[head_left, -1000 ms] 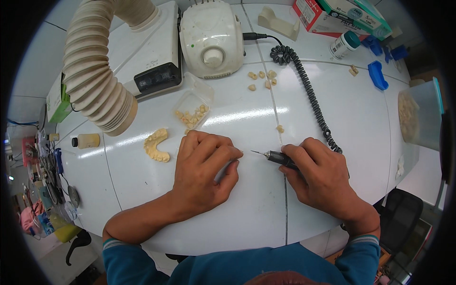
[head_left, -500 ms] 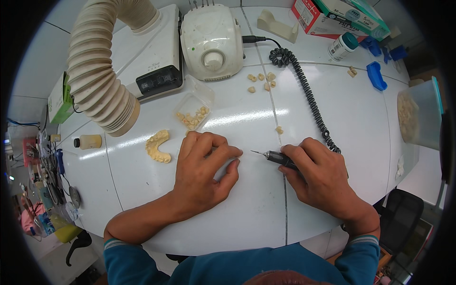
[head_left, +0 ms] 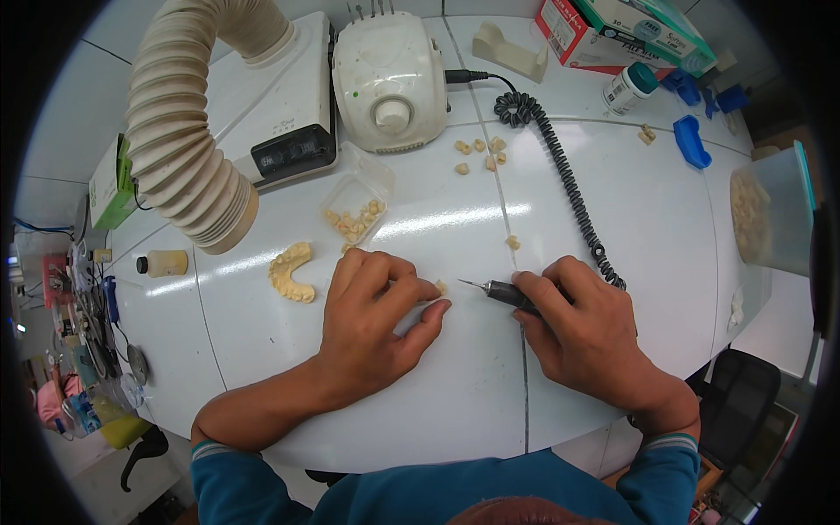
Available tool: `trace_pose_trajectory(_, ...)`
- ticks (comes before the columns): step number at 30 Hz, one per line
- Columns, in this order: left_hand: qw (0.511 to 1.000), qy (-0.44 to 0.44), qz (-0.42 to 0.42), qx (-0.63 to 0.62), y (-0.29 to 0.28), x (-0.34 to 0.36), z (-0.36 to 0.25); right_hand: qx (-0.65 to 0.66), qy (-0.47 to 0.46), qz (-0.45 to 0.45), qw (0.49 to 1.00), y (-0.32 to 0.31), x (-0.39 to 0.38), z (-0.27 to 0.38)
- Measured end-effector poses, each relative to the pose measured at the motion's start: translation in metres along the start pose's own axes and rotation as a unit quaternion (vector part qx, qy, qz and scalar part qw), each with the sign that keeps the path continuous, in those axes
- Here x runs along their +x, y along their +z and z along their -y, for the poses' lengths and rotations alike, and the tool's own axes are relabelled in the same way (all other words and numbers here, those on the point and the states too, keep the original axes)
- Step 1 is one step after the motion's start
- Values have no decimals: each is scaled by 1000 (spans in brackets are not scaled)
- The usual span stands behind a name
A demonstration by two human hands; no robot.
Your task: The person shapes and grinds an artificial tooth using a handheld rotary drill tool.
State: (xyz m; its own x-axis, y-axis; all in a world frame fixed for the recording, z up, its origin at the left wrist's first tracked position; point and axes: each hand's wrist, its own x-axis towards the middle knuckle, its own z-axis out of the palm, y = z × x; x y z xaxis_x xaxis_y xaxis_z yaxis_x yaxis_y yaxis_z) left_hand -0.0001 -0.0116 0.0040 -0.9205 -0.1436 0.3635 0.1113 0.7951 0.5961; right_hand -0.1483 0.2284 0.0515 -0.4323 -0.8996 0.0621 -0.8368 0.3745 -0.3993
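Note:
My left hand (head_left: 381, 324) is closed, pinching a small cream tooth piece (head_left: 441, 289) between thumb and fingertips. My right hand (head_left: 577, 324) grips a dark rotary handpiece (head_left: 506, 294), its thin bur pointing left, a little apart from the piece. A pale horseshoe dental cast (head_left: 287, 268) lies left of my left hand. Beyond that hand stands a clear small box (head_left: 359, 188) of tooth pieces. A single piece (head_left: 512, 241) lies beyond the handpiece, and several loose pieces (head_left: 481, 153) sit farther back.
Behind are a ribbed suction hose (head_left: 188, 157), a white control unit (head_left: 388, 70), a coiled cord (head_left: 569, 175), a cradle (head_left: 507, 52), boxes (head_left: 621, 31), a bottle (head_left: 626, 87) and blue trays (head_left: 691, 140). A lidded container (head_left: 766, 210) stands right, a yellowish bottle (head_left: 166, 262) left.
My left thumb and index finger have shifted slightly, exposing more of the small piece. My right hand and the handpiece have moved slightly leftward and down.

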Motion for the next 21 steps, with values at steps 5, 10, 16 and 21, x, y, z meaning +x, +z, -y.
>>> trace_pose_trajectory(5,999,36,0,22,-1,-1,-3,-11,-11,-2,1000,0,0,-1)
trace_pose_trajectory(10,996,83,-15,42,0,-4,-6,-18,-14,-3,1000,0,0,-2)
trace_pose_trajectory(16,994,94,-15,49,-1,-3,-8,-20,-17,-4,1000,1,1,-2)
trace_pose_trajectory(21,995,88,-11,51,-1,-3,-8,-21,-19,-4,1000,3,1,-2)
